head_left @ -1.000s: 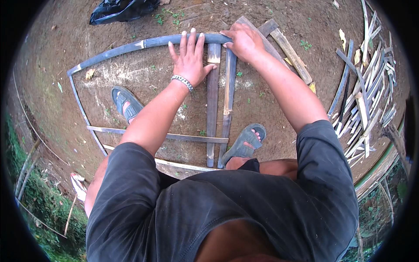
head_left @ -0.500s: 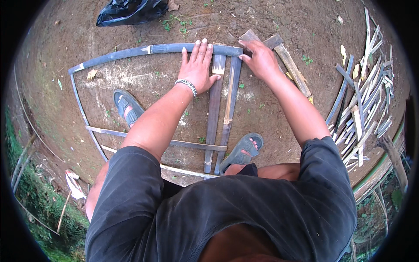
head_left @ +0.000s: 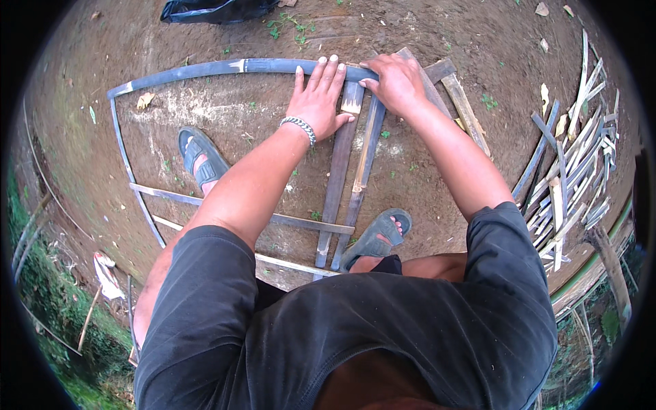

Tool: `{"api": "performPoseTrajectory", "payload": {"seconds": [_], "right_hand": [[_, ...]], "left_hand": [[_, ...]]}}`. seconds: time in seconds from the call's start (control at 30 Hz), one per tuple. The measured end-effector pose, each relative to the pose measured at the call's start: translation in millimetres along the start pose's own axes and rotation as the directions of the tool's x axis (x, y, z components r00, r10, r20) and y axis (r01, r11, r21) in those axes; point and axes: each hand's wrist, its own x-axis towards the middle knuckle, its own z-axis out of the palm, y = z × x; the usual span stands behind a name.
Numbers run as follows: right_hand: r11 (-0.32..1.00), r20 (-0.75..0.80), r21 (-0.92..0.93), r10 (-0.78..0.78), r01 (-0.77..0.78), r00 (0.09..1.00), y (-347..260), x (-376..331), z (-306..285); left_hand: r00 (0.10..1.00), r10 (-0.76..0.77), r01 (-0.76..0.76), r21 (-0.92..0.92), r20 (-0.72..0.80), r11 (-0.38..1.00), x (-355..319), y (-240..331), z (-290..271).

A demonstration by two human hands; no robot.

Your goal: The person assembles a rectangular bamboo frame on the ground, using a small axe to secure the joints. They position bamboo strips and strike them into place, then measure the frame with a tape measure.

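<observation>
A dark bamboo strip (head_left: 184, 73) forms the far edge of a slatted frame lying on the ground. My left hand (head_left: 316, 101) lies on this strip near its right part, fingers stretched out and a chain bracelet at the wrist. At the strip's right end, my right hand (head_left: 398, 82) is closed around it, thumb on the near side. Two long slats run back toward me from that end, a brown slat (head_left: 337, 164) and a bamboo slat (head_left: 364, 157). A thin crosspiece (head_left: 307, 222) passes over the slats nearer to me.
My sandalled feet (head_left: 201, 160) stand within and beside the frame. Wooden pieces (head_left: 465, 113) lie right of my right hand. A heap of split strips (head_left: 570, 174) is at the far right, and a black plastic bag (head_left: 215, 10) at the top. Plants (head_left: 75, 321) border the lower left.
My right hand has shifted left and closed onto the strip's end. My left hand stays flat on the strip. The slats' far ends sit slightly farther right in the picture.
</observation>
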Motion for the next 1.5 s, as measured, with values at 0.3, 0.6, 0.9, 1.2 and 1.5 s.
{"api": "performPoseTrajectory", "payload": {"seconds": [0.3, 0.6, 0.9, 1.2, 1.5], "right_hand": [[1.000, -0.006, -0.007, 0.010, -0.010, 1.000, 2, -1, 7], [0.908, -0.089, 0.349, 0.280, -0.233, 0.956, 28, 0, -37], [0.980, -0.072, 0.152, 0.140, -0.127, 0.988, 10, -5, -19], [0.993, -0.019, 0.013, 0.119, -0.119, 0.993, -1, 9, -4], [0.985, 0.107, 0.002, 0.172, -0.173, 0.979, -6, 22, -28]], "left_hand": [[1.000, -0.003, 0.002, 0.025, 0.029, 1.000, 0, 1, -3], [0.994, -0.028, 0.023, 0.039, 0.110, 0.999, -2, 3, -14], [0.998, -0.013, 0.011, 0.032, 0.066, 0.999, -2, 1, -8], [1.000, -0.008, 0.007, 0.050, 0.030, 0.999, 2, 0, 0], [0.998, 0.035, -0.032, -0.057, 0.050, 0.998, 2, 2, -21]]}}
